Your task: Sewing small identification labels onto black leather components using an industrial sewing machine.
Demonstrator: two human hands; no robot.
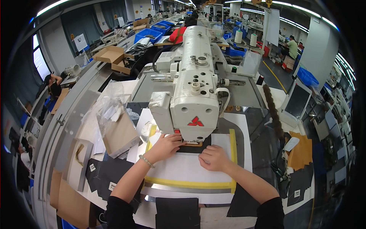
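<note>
A white industrial sewing machine head stands over a white sheet framed with yellow tape. Under its needle area lies a dark fabric piece, partly hidden by the machine and my hands. My left hand, with a beaded bracelet at the wrist, reaches in from the left; its fingers extend over the fabric's left side beside a small brownish frame. At the fabric's right edge rests my right hand, fingers curled in. Whatever may be between those fingers is hidden.
Dark fabric pieces with white labels lie at the left. An open cardboard box with plastic wrap sits behind them. At the right are a screen, a white mouse and brown material. A dark piece hangs at the front edge.
</note>
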